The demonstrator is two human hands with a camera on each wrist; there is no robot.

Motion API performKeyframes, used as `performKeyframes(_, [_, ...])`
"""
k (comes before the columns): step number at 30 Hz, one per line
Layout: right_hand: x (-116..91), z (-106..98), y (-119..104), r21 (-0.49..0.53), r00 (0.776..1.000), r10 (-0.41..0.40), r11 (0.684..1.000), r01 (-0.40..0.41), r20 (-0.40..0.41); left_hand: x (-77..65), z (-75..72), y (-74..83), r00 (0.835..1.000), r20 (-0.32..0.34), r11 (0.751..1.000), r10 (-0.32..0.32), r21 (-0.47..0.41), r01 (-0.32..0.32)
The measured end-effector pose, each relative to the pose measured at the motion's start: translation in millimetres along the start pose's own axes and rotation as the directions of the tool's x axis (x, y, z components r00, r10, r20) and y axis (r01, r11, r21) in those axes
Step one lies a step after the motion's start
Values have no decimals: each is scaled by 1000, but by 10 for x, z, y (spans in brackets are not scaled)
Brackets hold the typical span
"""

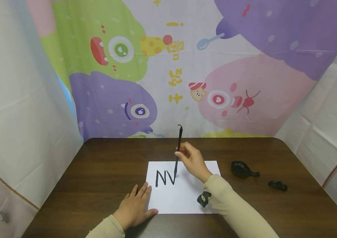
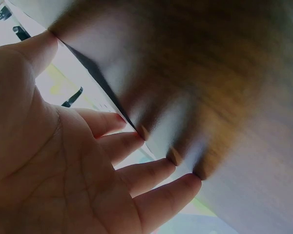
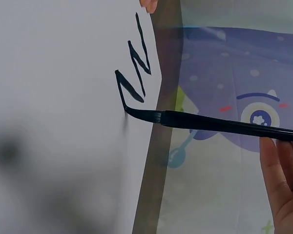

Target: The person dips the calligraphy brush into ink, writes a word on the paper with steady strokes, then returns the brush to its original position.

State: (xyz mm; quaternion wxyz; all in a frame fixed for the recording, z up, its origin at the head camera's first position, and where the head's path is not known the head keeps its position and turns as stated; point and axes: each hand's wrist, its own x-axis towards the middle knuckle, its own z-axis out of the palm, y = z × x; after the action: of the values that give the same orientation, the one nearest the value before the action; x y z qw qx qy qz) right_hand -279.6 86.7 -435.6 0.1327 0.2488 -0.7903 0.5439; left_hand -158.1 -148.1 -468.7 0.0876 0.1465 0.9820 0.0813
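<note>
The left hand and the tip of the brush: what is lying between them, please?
Black strokes, shaped like N and V, lie on the white paper between the left hand and the brush tip; the head view shows this.

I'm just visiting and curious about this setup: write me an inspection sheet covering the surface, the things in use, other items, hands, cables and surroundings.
Surface: dark brown wood-look table.
Job's things: white paper bearing black strokes; black brush, its tip touching the paper.
Clutter: dark spouted dish and small dark bumpy object, right of the paper; purpose of the latter unclear.
Grippers: human hands; left hand rests at the paper's left edge, right hand holds the brush; black device at the right cuff.
Cables: nothing seen.
Surroundings: cartoon-printed cloth behind, pale sheets on both sides.
</note>
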Motion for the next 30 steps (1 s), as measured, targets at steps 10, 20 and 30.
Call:
performKeyframes(10, [45, 14, 72, 20, 1000, 7, 1000, -6, -22, -3, -2, 7, 1000, -1, 1000, 0, -5, 0])
performKeyframes(20, [106, 13, 120, 30, 999, 5, 1000, -4, -50, 5, 19, -9, 1000, -3, 1000, 3, 2, -3])
performKeyframes(30, [153, 13, 128, 13, 997, 3, 1000, -2, -81, 1, 4, -1, 1000, 5, 1000, -1, -8, 1])
